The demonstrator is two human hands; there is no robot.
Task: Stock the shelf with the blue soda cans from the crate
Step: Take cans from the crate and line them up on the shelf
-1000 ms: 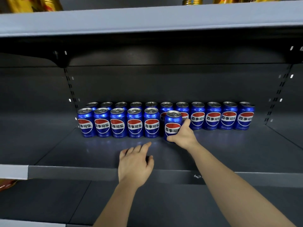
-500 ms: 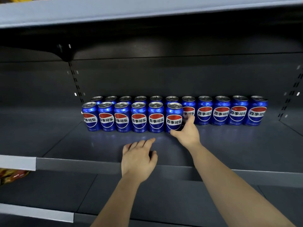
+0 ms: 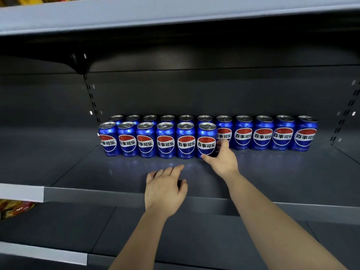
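Blue soda cans (image 3: 165, 143) stand in two rows on the grey shelf (image 3: 292, 172). The right hand (image 3: 224, 162) cups the front row's last can (image 3: 206, 139); the left hand (image 3: 165, 190) lies flat, fingers relaxed.

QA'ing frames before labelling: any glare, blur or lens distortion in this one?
Head view: wide-angle distortion bends the upper shelf edge, deep shadow beneath it; cans sharp, labels legible, blue reflections on the shelf deck; left hand and right hand on the front row's end can show no motion blur.
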